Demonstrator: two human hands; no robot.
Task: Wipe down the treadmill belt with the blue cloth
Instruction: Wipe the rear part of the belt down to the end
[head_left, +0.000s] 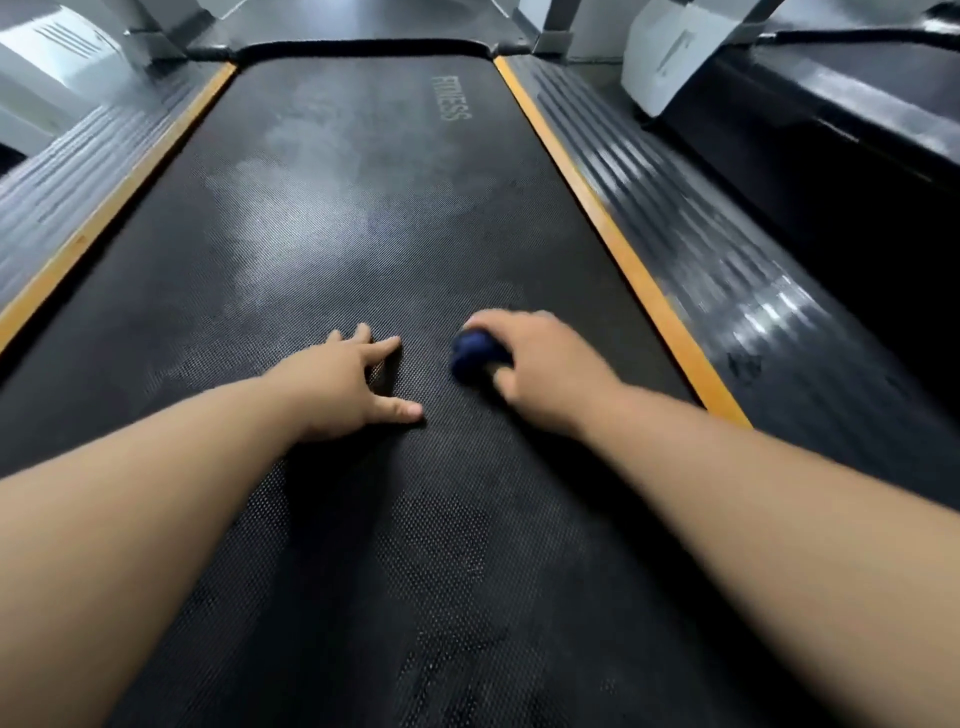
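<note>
Blue cloth (475, 352) sits bunched into a tight wad under the right hand (540, 364), whose fingers curl over and around it, pressing it onto the treadmill belt (363, 208) a little right of the middle, not far from the orange strip (618, 249) that runs down the belt's right edge. The left hand (348, 379) lies flat beside it with fingers spread and holding nothing, braced on the rubber nearer the belt's centre line. The right hand is blurred, so I'd judge it to be mid-stroke.

A greyish haze covers the belt ahead, toward the far end near the printed lettering (451, 98); whether that is dust or drying damp I can't tell. To do this well, I'd say the cloth wants opening out so more of it meets the textured surface. Strokes should run edge to edge, from one orange strip to the other, overlapping as they work toward the far end. Steady downward pressure matters on that weave. The bracing hand should shift off any patch not yet wiped.
</note>
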